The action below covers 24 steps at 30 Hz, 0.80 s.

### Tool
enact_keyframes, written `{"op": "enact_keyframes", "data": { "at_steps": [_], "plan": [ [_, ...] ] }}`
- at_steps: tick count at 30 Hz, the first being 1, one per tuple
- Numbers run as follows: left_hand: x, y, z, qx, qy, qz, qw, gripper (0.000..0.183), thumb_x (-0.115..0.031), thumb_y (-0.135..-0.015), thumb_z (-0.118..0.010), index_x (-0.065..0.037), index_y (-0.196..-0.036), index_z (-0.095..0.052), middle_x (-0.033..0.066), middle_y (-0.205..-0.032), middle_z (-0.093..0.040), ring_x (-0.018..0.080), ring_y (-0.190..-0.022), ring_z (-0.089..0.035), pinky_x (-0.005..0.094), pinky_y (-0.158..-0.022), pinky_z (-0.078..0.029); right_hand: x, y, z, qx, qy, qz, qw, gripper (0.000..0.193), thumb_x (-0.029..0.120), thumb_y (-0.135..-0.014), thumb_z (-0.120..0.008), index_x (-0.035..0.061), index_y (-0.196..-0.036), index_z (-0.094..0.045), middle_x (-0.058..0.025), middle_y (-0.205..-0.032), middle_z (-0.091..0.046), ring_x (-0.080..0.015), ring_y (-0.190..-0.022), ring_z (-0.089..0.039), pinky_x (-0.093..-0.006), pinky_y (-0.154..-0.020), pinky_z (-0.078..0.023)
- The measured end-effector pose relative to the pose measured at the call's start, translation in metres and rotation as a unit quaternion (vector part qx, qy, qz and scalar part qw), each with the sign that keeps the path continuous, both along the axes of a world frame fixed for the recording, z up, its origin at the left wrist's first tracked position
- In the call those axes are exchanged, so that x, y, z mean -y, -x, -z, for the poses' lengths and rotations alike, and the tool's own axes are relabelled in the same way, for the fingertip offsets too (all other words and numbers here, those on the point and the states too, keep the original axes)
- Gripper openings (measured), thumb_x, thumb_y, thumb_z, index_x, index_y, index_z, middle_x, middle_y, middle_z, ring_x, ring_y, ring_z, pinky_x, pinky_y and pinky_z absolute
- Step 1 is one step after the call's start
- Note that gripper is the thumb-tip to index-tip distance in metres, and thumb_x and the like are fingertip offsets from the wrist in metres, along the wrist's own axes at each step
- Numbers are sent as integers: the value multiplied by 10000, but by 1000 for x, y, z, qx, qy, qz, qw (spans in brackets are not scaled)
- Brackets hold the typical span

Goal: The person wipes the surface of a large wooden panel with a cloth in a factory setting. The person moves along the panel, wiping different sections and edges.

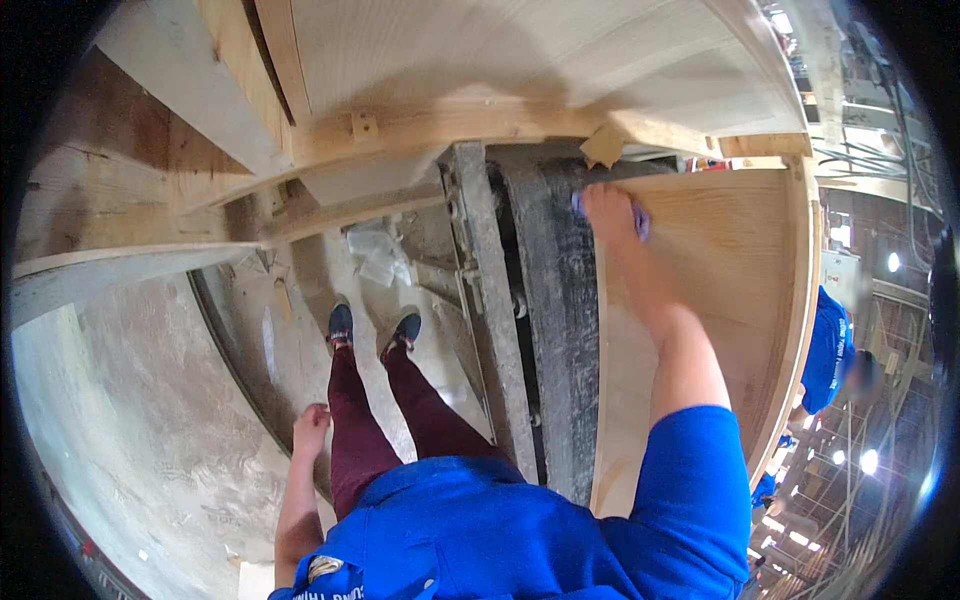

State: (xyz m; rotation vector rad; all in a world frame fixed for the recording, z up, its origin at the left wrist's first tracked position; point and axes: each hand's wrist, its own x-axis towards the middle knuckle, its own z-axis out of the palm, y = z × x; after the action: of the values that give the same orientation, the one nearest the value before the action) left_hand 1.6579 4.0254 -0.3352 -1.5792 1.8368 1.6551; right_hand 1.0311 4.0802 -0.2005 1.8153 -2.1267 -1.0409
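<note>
My right hand [612,212] is closed over a purple pad or folded cloth whose kind I cannot make out; its purple edge [642,222] shows on both sides of the fingers. The hand presses it at the far left corner of a pale wooden panel [715,255], which lies under my right forearm. My left hand [311,430] hangs low at my left side, beside my leg. Its fingers look loosely curled, and nothing shows in them.
A dark conveyor belt [555,300] with a grey metal rail [490,300] runs left of the panel. Wooden frame pieces [450,122] cross ahead, with a brown scrap [603,147] on them. Clear plastic [375,255] lies on the floor near my feet. A person in blue [826,350] is at right.
</note>
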Motion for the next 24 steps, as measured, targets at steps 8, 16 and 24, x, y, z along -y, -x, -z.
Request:
{"op": "enact_keyframes", "data": {
  "at_steps": [8,16,24],
  "plan": [
    [29,-8,4,-18,-41,-27,999,237,-83,-806,-557,-2,-1029,-566,119,-841,-639,175,-668,-629,276,-607,-504,-74,-62,6,63,-31,88,994,134,123,-773,-512,48,-857,-585,-118,-819,-587,-264,-719,-622,-376,-550,-509],
    [55,11,-12,-107,-9,31,994,242,-96,-812,-535,7,-1029,-561,139,-852,-646,189,-658,-642,296,-574,-511,-232,-139,-6,143,-134,230,953,138,128,-756,-537,53,-848,-607,-134,-840,-599,-269,-691,-623,-394,-570,-517],
    [88,17,-34,-35,146,218,964,229,-98,-793,-543,-27,-1007,-587,125,-791,-641,194,-721,-634,288,-569,-513,-165,-118,-7,106,-62,186,975,163,123,-762,-533,58,-895,-602,-112,-961,-583,-261,-823,-617,-353,-657,-516]
  ]
}}
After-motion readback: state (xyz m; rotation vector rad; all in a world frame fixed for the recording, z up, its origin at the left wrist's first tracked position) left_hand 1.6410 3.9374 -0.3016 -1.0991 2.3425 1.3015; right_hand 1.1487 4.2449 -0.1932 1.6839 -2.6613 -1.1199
